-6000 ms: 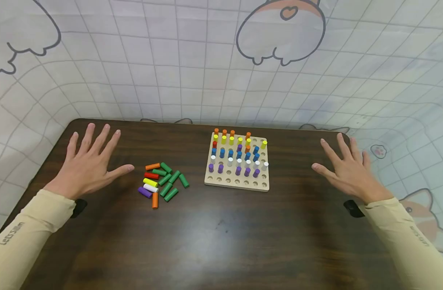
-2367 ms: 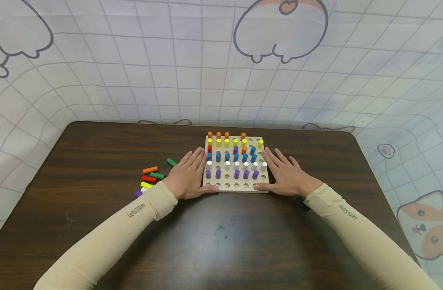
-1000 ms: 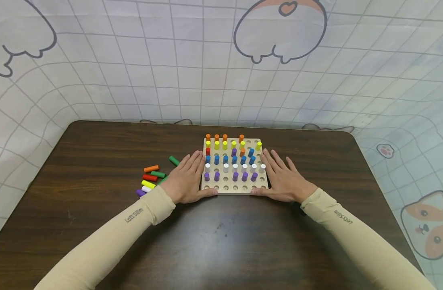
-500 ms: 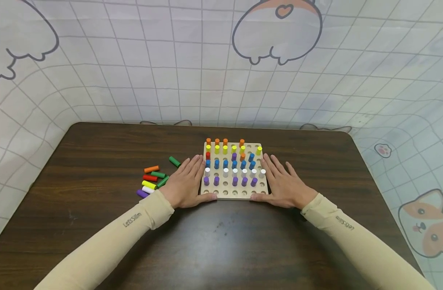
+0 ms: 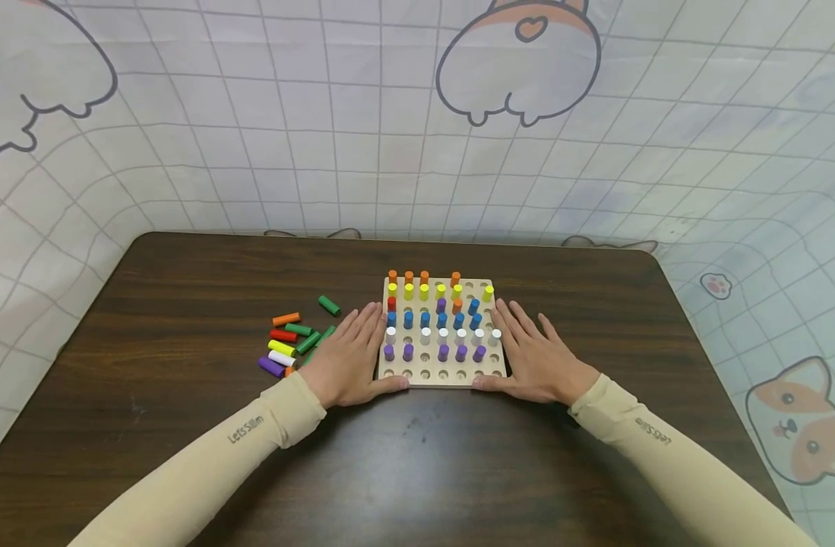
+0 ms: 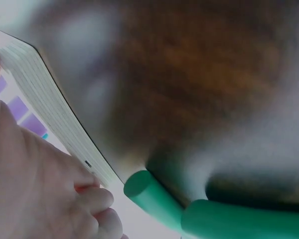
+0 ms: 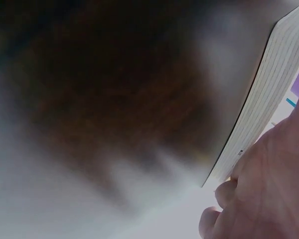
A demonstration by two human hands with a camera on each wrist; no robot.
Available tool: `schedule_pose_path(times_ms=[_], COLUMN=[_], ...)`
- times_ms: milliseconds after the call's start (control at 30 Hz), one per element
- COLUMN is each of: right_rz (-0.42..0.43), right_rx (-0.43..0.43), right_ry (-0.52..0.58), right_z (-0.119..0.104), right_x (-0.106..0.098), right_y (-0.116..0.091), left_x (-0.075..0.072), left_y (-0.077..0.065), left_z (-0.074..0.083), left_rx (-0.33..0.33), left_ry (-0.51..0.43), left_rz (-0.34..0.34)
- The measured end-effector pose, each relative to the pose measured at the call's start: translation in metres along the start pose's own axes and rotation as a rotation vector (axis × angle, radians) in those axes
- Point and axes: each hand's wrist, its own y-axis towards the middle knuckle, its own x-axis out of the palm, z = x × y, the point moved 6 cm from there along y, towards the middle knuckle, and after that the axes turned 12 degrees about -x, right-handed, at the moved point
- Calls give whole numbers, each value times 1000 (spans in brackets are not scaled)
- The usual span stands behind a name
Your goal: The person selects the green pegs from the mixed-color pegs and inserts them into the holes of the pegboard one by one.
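Wooden pegboard point(image 5: 434, 366), partly filled, on dark table point(image 5: 417, 479): slid closer than a second ago, apparently being repositioned. Left hand point(image 5: 349, 361), fingers together, and right hand point(image 5: 536, 361), fingers spread, flank it, thumbs at near edge.

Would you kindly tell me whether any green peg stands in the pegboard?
No, all visible green pegs lie loose on the table, left of the pegboard.
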Motion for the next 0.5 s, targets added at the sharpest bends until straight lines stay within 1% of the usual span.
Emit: schedule_pose_path(times_ms=[367, 500], right_rz=[7, 15], right_rx=[-4, -13], right_ry=[-5, -15], right_z=[-8, -11], right_x=[4, 4], right_y=[-10, -14], left_x=[2, 3], left_y=[-14, -19], left_z=[5, 7], left_rx=[6, 8], left_ry=[11, -4], left_rz=[22, 33])
